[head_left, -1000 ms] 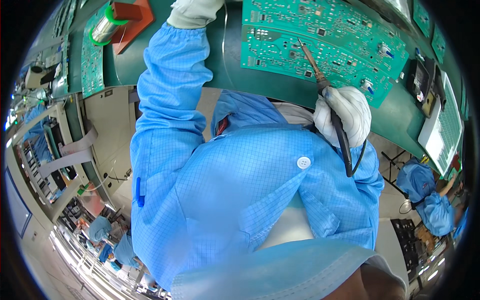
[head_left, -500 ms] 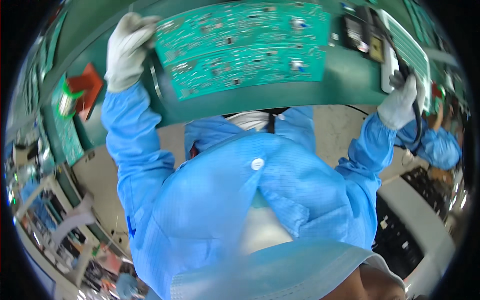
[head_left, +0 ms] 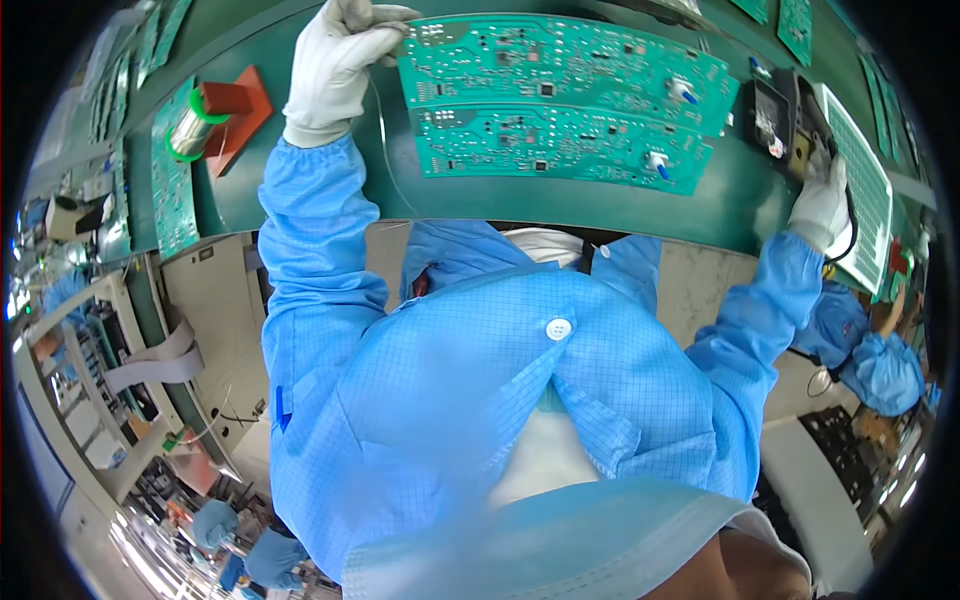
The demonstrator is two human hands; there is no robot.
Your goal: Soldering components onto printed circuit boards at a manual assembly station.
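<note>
My left hand (head_left: 335,75), in a white glove, has its fingers closed at the top left corner of a green circuit board panel (head_left: 560,110). A thin solder wire (head_left: 385,150) runs from under this hand toward the table's near edge. The panel lies flat, two long boards joined, each with small parts and a white-and-blue knob at its right end. At the right, my gloved right hand (head_left: 822,200) is closed on what looks like a soldering iron, mostly hidden by the fingers. Its black cord (head_left: 851,225) loops past the wrist. A black iron stand (head_left: 775,115) is beside it.
A solder spool (head_left: 193,130) with green rims sits on a red-brown stand (head_left: 240,115) at the left, over another circuit board (head_left: 175,205). A white-framed tray (head_left: 860,180) stands beyond my right hand. Another person's blue sleeve (head_left: 885,370) shows at the far right.
The whole view has turned and shifted, so the table things sit further right. My left hand stays at the panel's corner. My right hand is now closer to the black stand.
</note>
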